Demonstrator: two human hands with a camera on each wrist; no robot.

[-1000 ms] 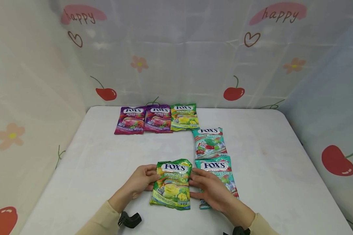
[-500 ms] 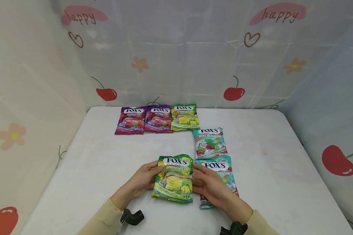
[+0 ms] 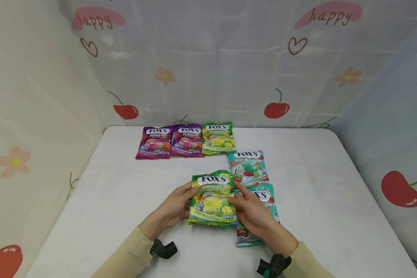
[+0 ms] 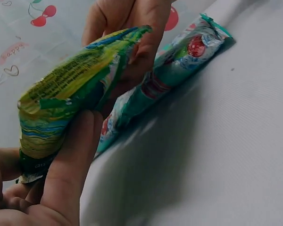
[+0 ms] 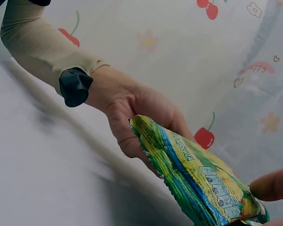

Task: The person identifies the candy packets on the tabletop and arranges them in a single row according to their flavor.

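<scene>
A green and yellow Spring Tea candy bag (image 3: 212, 202) is held off the table between both hands, its front facing up. My left hand (image 3: 172, 206) grips its left edge, thumb on the front and fingers behind. My right hand (image 3: 255, 214) pinches the right edge; its thumb shows over the bag in the right wrist view. Under the right hand lies a teal Mint Blossom bag (image 3: 248, 239), partly covered. A second Mint Blossom bag (image 3: 248, 168) lies just beyond it. The left wrist view shows the held bag (image 4: 70, 89) edge-on, above a shadow.
Along the back edge of the white table (image 3: 125, 193) lie two purple Berries bags (image 3: 154, 143) (image 3: 187, 142) and another Spring Tea bag (image 3: 217, 139), side by side. Printed curtains stand behind and on both sides.
Both hands have carried the Spring Tea bag forward and slightly right. The right thumb now lies on the bag's front. The other bags have stayed put.
</scene>
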